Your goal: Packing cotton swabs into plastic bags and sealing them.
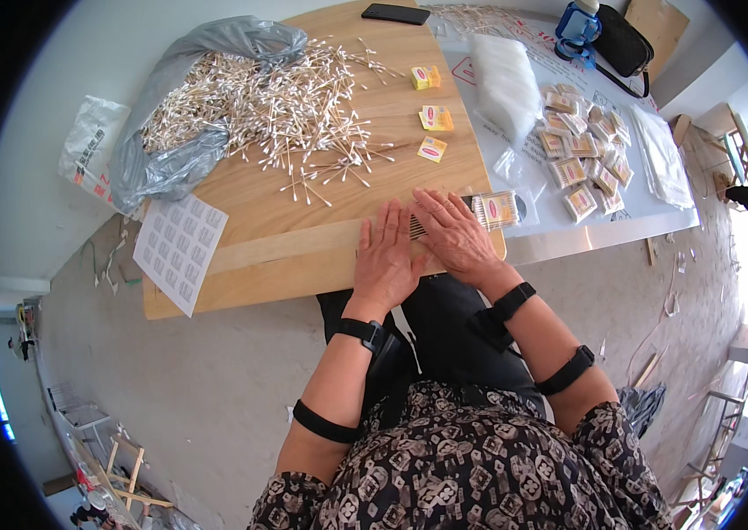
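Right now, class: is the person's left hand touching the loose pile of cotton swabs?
Apart. The head view shows the left hand flat on bare wood, well short of the cotton swabs.

We see a wooden table point(259, 221) carrying a heap of cotton swabs point(277, 102) spilling from a grey bag point(170, 159) at far left, three small yellow packets point(431, 119) right of it, and a sticker sheet point(178, 252) overhanging the near-left edge.

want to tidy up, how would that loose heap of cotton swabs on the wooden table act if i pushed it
The cotton swabs would probably scatter rather than slide as one mass: they lie loose and crisscrossed, with strays already spread toward the table edge. Their thin round sticks look apt to roll. They seem very light, so a gentle sweep toward the grey bag should shift them.
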A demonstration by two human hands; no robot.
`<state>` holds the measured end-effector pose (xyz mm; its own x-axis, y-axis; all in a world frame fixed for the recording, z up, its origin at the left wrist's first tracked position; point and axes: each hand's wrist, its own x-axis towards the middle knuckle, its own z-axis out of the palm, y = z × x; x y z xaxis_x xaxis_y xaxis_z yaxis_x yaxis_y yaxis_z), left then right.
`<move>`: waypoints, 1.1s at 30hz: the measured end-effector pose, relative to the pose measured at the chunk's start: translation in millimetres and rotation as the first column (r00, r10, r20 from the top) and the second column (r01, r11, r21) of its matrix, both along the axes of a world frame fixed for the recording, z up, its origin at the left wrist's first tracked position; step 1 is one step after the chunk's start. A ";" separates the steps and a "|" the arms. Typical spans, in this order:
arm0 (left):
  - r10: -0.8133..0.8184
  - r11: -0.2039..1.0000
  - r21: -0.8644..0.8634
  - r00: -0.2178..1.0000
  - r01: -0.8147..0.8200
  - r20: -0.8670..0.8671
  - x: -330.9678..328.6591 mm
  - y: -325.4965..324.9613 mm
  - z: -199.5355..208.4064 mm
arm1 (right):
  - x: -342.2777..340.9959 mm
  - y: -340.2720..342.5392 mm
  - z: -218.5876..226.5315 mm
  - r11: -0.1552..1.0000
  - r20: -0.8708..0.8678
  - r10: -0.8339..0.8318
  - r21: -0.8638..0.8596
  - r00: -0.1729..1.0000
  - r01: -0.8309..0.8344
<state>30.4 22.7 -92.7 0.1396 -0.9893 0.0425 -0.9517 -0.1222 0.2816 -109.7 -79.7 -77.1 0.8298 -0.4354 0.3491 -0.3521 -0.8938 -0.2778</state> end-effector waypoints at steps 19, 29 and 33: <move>-0.035 0.999 0.008 0.999 0.035 0.007 2.2 6.1 8.7 | -17.9 6.1 -11.8 0.996 -0.204 0.029 0.093 0.978 -0.010; -0.060 0.998 0.015 0.998 0.060 0.022 -16.5 -0.3 7.2 | -59.1 -23.9 -1.9 0.951 -0.008 -0.307 0.039 0.952 0.307; -0.046 0.999 -0.006 0.999 0.046 0.004 -28.0 -10.0 8.3 | -76.1 -35.3 -13.0 0.909 -0.097 -0.396 0.103 0.913 0.405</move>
